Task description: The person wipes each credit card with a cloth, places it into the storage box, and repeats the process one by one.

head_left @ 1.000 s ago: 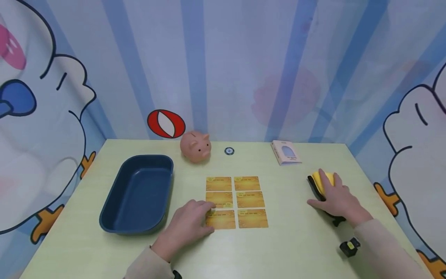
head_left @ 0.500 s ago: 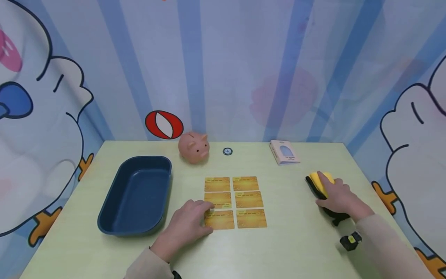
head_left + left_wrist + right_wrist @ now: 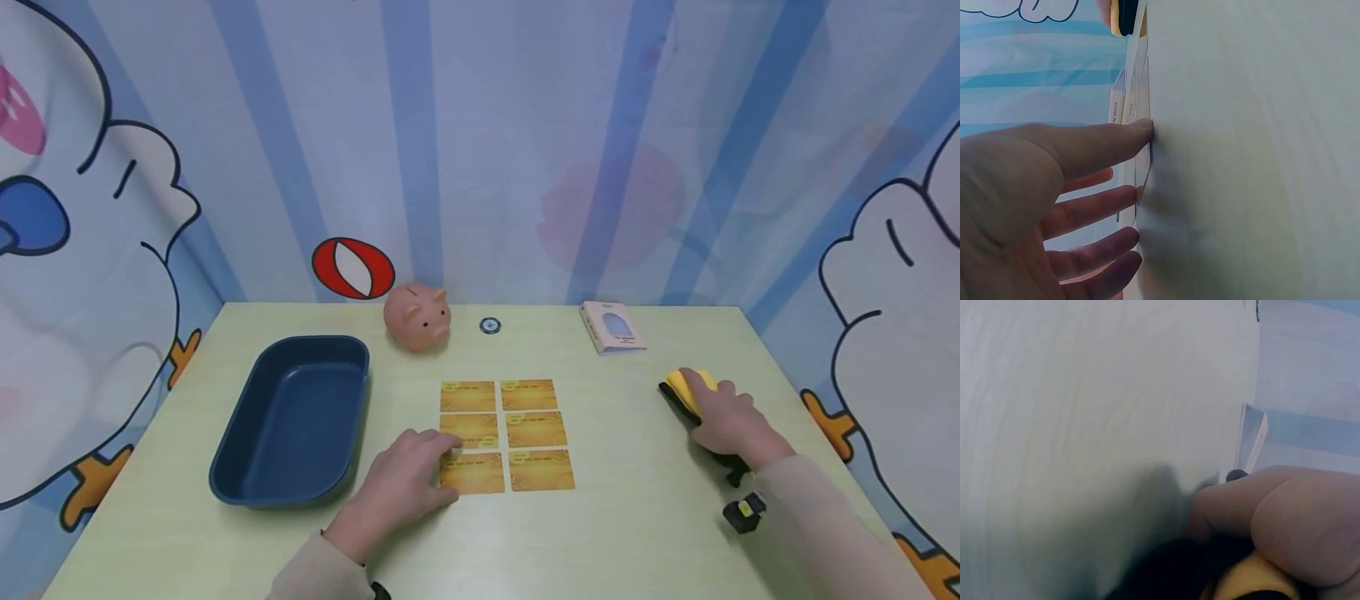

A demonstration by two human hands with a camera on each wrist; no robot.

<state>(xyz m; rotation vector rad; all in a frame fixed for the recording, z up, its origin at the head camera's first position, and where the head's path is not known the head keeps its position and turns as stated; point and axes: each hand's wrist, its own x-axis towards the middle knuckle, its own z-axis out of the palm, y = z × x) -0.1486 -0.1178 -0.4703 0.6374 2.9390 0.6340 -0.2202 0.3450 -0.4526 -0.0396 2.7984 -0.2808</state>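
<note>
Several gold cards lie flat in two columns at the middle of the table [image 3: 622, 533]. My left hand [image 3: 408, 471] rests at the left column, its thumb and a fingertip at the edges of the nearest left card [image 3: 476, 475]. In the left wrist view the left thumb [image 3: 1100, 147] presses down at a card's edge while the other fingers extend loosely. At the right side my right hand [image 3: 738, 425] grips a soft-looking yellow-and-black object [image 3: 677, 396], its kind hidden by the fingers. The right wrist view shows the object's yellow part [image 3: 1257, 578] below the hand.
A deep blue tray [image 3: 360, 350] stands left. Along the back are a pink piggy bank [image 3: 417, 317], a small round dark disc [image 3: 490, 326] and a pale pink booklet or box [image 3: 612, 328]. A printed curtain [image 3: 495, 150] hangs behind the table.
My right hand's spread fingers have drawn in around the yellow-and-black object, and its wrist has shifted slightly. The left hand stays at the cards. The head view has shifted a little.
</note>
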